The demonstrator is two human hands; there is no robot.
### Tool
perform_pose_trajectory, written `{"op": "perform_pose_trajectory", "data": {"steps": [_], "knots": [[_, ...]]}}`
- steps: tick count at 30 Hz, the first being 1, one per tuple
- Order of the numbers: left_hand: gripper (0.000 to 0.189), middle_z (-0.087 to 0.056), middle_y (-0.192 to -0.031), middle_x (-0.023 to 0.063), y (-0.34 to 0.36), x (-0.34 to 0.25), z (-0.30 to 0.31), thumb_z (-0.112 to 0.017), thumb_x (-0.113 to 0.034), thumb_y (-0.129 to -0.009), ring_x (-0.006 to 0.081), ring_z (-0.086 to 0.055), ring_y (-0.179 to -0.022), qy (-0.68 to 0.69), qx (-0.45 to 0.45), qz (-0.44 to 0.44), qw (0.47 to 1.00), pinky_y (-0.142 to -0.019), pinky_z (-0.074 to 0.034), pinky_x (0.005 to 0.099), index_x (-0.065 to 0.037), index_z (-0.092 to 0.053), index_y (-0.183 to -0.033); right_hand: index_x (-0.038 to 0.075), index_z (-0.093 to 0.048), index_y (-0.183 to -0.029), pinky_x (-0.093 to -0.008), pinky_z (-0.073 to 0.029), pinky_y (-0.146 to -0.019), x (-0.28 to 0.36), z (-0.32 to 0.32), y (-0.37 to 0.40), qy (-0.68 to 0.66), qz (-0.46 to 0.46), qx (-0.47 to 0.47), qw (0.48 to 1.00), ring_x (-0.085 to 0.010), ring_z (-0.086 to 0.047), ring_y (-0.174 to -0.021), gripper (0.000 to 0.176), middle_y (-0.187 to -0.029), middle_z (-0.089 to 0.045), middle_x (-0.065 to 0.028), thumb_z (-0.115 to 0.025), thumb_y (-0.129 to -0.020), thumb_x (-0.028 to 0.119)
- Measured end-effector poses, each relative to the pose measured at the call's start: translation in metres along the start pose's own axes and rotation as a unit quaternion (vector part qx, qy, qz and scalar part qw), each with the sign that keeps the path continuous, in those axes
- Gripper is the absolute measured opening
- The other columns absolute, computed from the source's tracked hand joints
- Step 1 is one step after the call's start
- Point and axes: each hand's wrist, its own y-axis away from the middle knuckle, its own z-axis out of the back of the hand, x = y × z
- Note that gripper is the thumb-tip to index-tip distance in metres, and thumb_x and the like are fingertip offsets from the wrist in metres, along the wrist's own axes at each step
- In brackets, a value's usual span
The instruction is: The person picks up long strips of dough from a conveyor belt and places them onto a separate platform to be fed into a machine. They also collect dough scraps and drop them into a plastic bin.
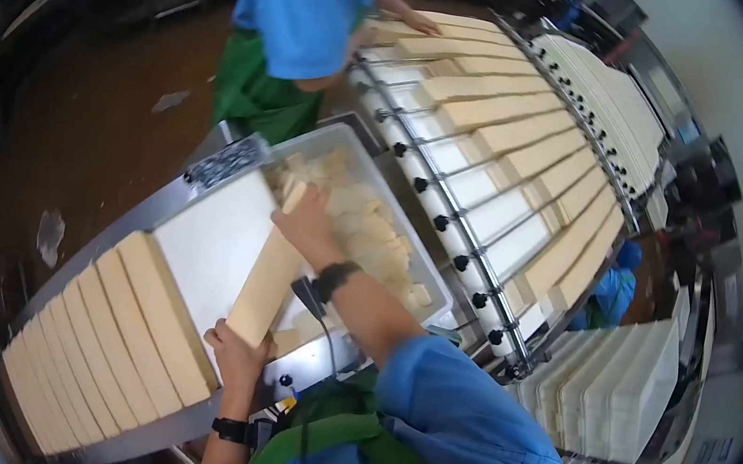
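Observation:
A long pale block point(263, 285) lies between my two hands over the white board point(224, 230). My left hand point(240, 356) is closed round its near end, with a black band on the wrist. At the far end my right hand point(308, 223) grips the same block, beside the grey tub point(423, 272). Broken pale pieces point(371, 232) fill much of that tub. To the left, a row of similar blocks point(131, 322) stands side by side on the board.
A conveyor point(488, 210) with rails and black knobs carries more blocks at the upper right. A co-worker point(302, 13) in blue and green stands beyond the tub, one hand on the blocks. Stacked white trays point(606, 388) are at the right. Another person point(610, 289) is behind them.

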Motion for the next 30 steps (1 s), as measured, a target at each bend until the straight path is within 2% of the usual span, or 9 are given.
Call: {"op": "perform_pose_trajectory", "data": {"steps": [2, 3, 6, 11, 14, 17, 18, 25, 30], "knots": [[0.082, -0.034, -0.116, 0.0274, -0.016, 0.002, 0.014, -0.076, -0.017, -0.063, 0.0401, -0.040, -0.114, 0.011, -0.065, -0.089, 0.994, -0.094, -0.041, 0.0417, 0.000, -0.033, -0.131, -0.001, -0.027, -0.132, -0.0474, -0.037, -0.097, -0.015, 0.000, 0.004, -0.083, 0.018, -0.099, 0.991, -0.0459, -0.038, -0.119, 0.083, -0.136, -0.026, -0.0289, -0.067, -0.070, 0.036], [0.081, -0.034, -0.116, 0.0270, 0.021, -0.047, -0.029, -0.076, -0.016, -0.063, 0.0405, -0.041, -0.112, 0.024, -0.050, -0.124, 0.991, -0.094, -0.041, 0.0420, -0.001, -0.034, -0.130, -0.001, -0.028, -0.131, -0.0479, -0.038, -0.096, -0.065, 0.078, 0.018, -0.046, -0.022, -0.145, 0.988, -0.0454, -0.039, -0.117, 0.081, -0.132, -0.030, -0.0283, -0.068, -0.071, 0.035], [0.077, -0.034, -0.118, 0.0261, 0.011, -0.097, -0.047, -0.074, -0.015, -0.061, 0.0412, -0.042, -0.108, 0.030, -0.043, -0.270, 0.962, -0.093, -0.041, 0.0426, -0.004, -0.038, -0.129, -0.001, -0.029, -0.130, -0.0482, -0.039, -0.094, -0.108, 0.161, 0.024, -0.048, -0.077, -0.276, 0.957, -0.0435, -0.040, -0.116, 0.078, -0.124, -0.037, -0.0271, -0.067, -0.072, 0.035], [0.071, -0.035, -0.123, 0.0233, 0.053, -0.202, -0.082, -0.074, -0.013, -0.064, 0.0396, -0.046, -0.106, 0.041, 0.083, -0.424, 0.901, -0.091, -0.043, 0.0409, -0.008, -0.043, -0.128, 0.001, -0.029, -0.132, -0.0479, -0.043, -0.090, -0.203, 0.302, 0.043, -0.030, -0.195, -0.314, 0.929, -0.0435, -0.051, -0.106, 0.078, -0.124, -0.038, -0.0264, -0.065, -0.075, 0.040], [0.069, -0.035, -0.126, 0.0217, 0.076, -0.244, -0.104, -0.073, -0.015, -0.069, 0.0392, -0.046, -0.111, 0.048, 0.248, -0.429, 0.867, -0.092, -0.043, 0.0400, -0.008, -0.042, -0.130, 0.000, -0.042, -0.128, -0.0490, -0.038, -0.095, -0.252, 0.361, 0.045, 0.090, -0.267, -0.215, 0.935, -0.0418, -0.047, -0.114, 0.070, -0.125, -0.047, -0.0260, -0.052, -0.080, 0.051], [0.066, -0.034, -0.130, 0.0216, 0.094, -0.277, -0.119, -0.072, -0.017, -0.073, 0.0395, -0.043, -0.116, 0.021, 0.328, -0.443, 0.834, -0.094, -0.042, 0.0394, -0.009, -0.042, -0.131, 0.001, -0.054, -0.119, -0.0522, -0.028, -0.100, -0.304, 0.393, 0.025, 0.221, -0.257, -0.076, 0.938, -0.0404, -0.043, -0.119, 0.062, -0.121, -0.053, -0.0252, -0.040, -0.085, 0.051], [0.064, -0.033, -0.130, 0.0218, 0.093, -0.282, -0.128, -0.071, -0.016, -0.074, 0.0398, -0.043, -0.117, 0.030, 0.318, -0.453, 0.833, -0.095, -0.041, 0.0392, -0.009, -0.041, -0.131, 0.000, -0.060, -0.113, -0.0537, -0.020, -0.102, -0.316, 0.396, 0.016, 0.220, -0.245, -0.094, 0.940, -0.0399, -0.040, -0.122, 0.060, -0.120, -0.056, -0.0237, -0.033, -0.088, 0.048], [0.058, -0.032, -0.133, 0.0222, 0.089, -0.304, -0.179, -0.063, -0.012, -0.077, 0.0401, -0.041, -0.120, 0.037, 0.309, -0.452, 0.836, -0.098, -0.039, 0.0390, -0.008, -0.040, -0.131, -0.004, -0.051, -0.122, -0.0502, -0.022, -0.103, -0.366, 0.426, -0.030, 0.193, -0.277, -0.070, 0.939, -0.0393, -0.041, -0.121, 0.062, -0.128, -0.050, -0.0232, -0.033, -0.087, 0.044], [0.058, -0.033, -0.132, 0.0226, 0.091, -0.318, -0.203, -0.059, -0.011, -0.077, 0.0405, -0.041, -0.120, 0.034, 0.309, -0.445, 0.840, -0.098, -0.039, 0.0395, -0.006, -0.040, -0.131, -0.005, -0.052, -0.120, -0.0493, -0.026, -0.101, -0.386, 0.425, -0.032, 0.240, -0.244, -0.162, 0.926, -0.0354, -0.044, -0.118, 0.057, -0.128, -0.049, -0.0217, -0.034, -0.087, 0.039]]}}
